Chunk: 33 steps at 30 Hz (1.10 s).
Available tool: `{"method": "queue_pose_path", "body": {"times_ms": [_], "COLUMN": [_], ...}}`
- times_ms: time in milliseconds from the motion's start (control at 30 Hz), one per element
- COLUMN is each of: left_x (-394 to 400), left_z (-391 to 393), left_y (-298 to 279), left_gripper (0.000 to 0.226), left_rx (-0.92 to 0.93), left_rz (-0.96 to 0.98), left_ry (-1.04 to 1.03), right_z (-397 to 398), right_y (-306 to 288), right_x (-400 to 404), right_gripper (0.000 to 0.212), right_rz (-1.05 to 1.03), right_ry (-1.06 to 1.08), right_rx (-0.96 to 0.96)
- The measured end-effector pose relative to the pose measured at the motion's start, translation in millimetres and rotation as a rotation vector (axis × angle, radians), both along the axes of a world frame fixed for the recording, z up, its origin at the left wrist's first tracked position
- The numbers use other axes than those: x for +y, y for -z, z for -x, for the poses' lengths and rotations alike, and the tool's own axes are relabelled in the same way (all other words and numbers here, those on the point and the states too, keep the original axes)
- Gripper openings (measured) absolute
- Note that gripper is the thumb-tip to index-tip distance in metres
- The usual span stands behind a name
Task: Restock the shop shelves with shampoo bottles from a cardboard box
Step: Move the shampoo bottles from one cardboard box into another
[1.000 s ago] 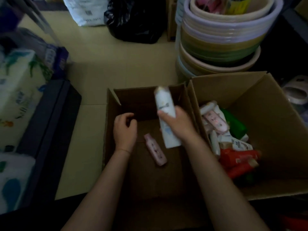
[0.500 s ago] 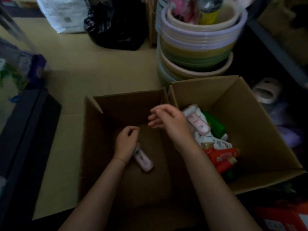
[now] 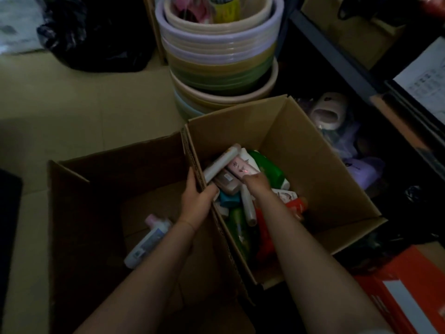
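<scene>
So, left hand [image 3: 196, 201] grips the cardboard box [image 3: 325, 169] wall, fingers curled over it. Right hand [image 3: 256, 183] has fingertips on a pink bottle [image 3: 239, 168]; whether it's actually holding it, can't tell.

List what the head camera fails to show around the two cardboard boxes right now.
- Right hand fingertips: sunk among the bottles, so what they hold cannot be told.
- Bottles low in the right box: covered by those on top and by the forearm.
- Label text on the white bottle in the left box: too dim and blurred.
</scene>
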<state>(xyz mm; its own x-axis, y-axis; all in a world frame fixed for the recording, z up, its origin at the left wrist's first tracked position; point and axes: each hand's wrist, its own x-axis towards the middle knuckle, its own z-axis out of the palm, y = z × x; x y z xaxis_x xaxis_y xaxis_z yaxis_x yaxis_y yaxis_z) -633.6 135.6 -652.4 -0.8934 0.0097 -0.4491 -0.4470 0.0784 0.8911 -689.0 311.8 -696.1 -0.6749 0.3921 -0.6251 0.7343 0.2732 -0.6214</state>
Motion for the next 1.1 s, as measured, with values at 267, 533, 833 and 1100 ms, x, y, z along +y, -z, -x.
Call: {"method": "queue_pose_path", "body": {"times_ms": [267,533,833,1100], "left_x": [-8,-8,-7,-3], "left_z": [1,1,-1,-1], "left_y": [5,12,7,3], "left_gripper": [0.077,0.078,0.079,0.084], "left_rx": [0.043,0.038,0.032,0.047], "left_rz": [-0.032,-0.024,-0.038,-0.038], "left_ry": [0.013,0.001,0.003,-0.018], "right_z": [25,38,40,17], "right_y": [61,80,75,84], "right_x": [-29,-34,-18,-14], "right_gripper": [0.117,0.11,0.094,0.101], "right_rz": [-0.04,-0.275,0.053,-0.067], "right_ry": [-0.08,-0.316,-0.342,-0.215], "right_rx": [-0.2,-0.259,-0.27,-0.126]}}
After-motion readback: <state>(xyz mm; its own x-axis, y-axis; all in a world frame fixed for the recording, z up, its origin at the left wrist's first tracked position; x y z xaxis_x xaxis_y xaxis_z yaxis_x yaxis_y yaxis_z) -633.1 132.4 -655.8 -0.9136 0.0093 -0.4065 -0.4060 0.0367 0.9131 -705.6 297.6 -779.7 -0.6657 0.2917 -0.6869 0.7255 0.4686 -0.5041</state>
